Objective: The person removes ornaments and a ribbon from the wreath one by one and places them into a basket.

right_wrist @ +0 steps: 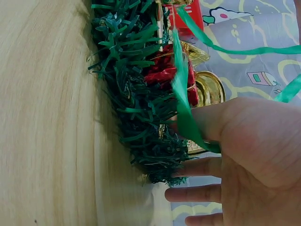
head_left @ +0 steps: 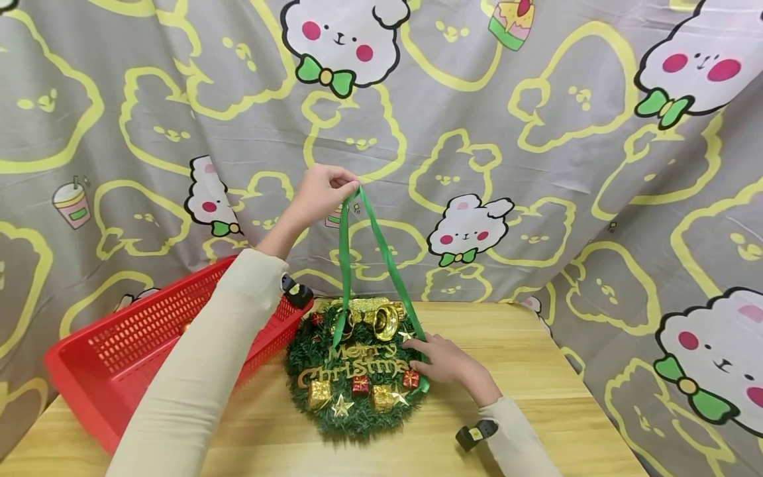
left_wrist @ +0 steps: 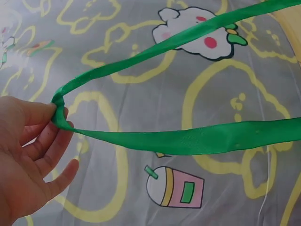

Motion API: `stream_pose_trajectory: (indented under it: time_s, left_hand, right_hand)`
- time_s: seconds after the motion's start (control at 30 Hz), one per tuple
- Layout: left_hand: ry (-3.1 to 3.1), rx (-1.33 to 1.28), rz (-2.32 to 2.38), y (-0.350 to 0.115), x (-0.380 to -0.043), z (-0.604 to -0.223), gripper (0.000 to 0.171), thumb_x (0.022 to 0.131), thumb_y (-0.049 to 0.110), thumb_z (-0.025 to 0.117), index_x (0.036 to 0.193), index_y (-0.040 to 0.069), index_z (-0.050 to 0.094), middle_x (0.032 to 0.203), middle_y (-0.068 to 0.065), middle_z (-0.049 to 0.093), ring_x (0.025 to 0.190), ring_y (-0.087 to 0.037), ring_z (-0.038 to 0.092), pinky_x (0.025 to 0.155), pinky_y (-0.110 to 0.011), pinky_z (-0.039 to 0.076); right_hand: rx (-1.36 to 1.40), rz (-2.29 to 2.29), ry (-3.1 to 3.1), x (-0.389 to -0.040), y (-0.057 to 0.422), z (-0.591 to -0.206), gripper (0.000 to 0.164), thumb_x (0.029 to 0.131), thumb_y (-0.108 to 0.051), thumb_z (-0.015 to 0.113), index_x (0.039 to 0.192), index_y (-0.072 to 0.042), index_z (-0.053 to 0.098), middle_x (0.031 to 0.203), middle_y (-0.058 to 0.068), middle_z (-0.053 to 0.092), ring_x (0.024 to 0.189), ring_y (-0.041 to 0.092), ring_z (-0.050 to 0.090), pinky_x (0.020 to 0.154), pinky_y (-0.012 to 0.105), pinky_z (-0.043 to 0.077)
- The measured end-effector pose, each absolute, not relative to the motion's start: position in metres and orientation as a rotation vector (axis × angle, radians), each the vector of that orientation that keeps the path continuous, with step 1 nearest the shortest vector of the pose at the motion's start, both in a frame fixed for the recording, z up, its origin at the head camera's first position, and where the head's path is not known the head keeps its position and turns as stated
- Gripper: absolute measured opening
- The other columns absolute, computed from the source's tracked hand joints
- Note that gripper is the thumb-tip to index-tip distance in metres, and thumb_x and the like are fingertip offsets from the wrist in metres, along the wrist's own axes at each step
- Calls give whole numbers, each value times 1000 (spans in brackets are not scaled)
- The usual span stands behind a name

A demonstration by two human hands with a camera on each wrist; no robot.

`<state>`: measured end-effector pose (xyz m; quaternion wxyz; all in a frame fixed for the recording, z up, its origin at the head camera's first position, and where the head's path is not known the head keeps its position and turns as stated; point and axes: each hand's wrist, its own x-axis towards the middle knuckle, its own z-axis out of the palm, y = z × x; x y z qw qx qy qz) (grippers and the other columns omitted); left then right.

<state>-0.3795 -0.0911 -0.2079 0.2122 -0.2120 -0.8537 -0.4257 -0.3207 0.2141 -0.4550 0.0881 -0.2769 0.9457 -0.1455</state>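
A round green Christmas wreath (head_left: 363, 424) lies on the table, with gold "Merry Christmas" lettering, gold bells (head_left: 386, 322), small gift boxes and stars on its front. Raised above it, my left hand (head_left: 322, 192) pinches the top of a green ribbon (head_left: 387, 255) between thumb and fingers. From there two strands run down to the wreath; the left wrist view shows the fold of ribbon (left_wrist: 188, 141) at the fingertips. My right hand (head_left: 447, 361) is at the wreath's right edge. Its fingers look extended in the right wrist view, with a ribbon strand (right_wrist: 183, 89) crossing by the thumb.
To the left stands a red perforated plastic basket (head_left: 77, 371), partly behind my left arm. A wooden table (head_left: 507, 331) lies beneath everything. Behind it hangs a grey curtain (head_left: 453, 126) printed with cartoon animals.
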Motion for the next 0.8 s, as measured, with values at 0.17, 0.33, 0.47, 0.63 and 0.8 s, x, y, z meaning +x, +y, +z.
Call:
stream_pose_trajectory:
  time_s: [0.17, 0.33, 0.47, 0.63, 0.8]
  left_hand:
    - [-2413, -573, -1189, -98, -379, -206, 22, 100, 19, 65, 110, 4, 77, 103, -17, 75, 87, -22, 67, 75, -27, 48]
    - [-2498, -627, -1196, -108, -380, -209, 22, 99, 18, 66, 110, 3, 78, 104, -17, 76, 81, -15, 66, 70, -25, 49]
    - [-2592, -662, -1241, -119, -380, -211, 22, 99, 19, 67, 112, 4, 78, 112, -13, 76, 94, -18, 67, 81, -32, 51]
    - [-2693, -660, -1285, -136, -377, -212, 25, 98, 19, 68, 116, 4, 77, 120, -13, 74, 113, -23, 64, 101, -43, 47]
    - [-2734, -636, -1263, -157, -373, -213, 29, 99, 21, 67, 119, 2, 75, 121, -14, 74, 118, -26, 61, 106, -47, 44]
  right_hand:
    - [-826, -431, 2822, -322, 214, -457, 40, 103, -29, 61, 142, -23, 57, 147, 27, 50, 125, 45, 56, 100, 63, 46]
    - [-812, -433, 2816, -321, 214, -456, 42, 103, -31, 60, 144, -22, 57, 152, 31, 44, 132, 51, 50, 106, 66, 42]
    - [-806, -431, 2814, -319, 214, -456, 43, 103, -33, 60, 145, -22, 56, 154, 31, 41, 136, 52, 46, 109, 67, 39]
    - [-808, -426, 2823, -319, 214, -456, 43, 103, -34, 60, 144, -24, 57, 153, 27, 44, 134, 49, 49, 108, 64, 41]
    - [-805, -425, 2823, -320, 214, -456, 42, 103, -34, 60, 144, -25, 57, 153, 27, 44, 135, 49, 47, 109, 65, 40]
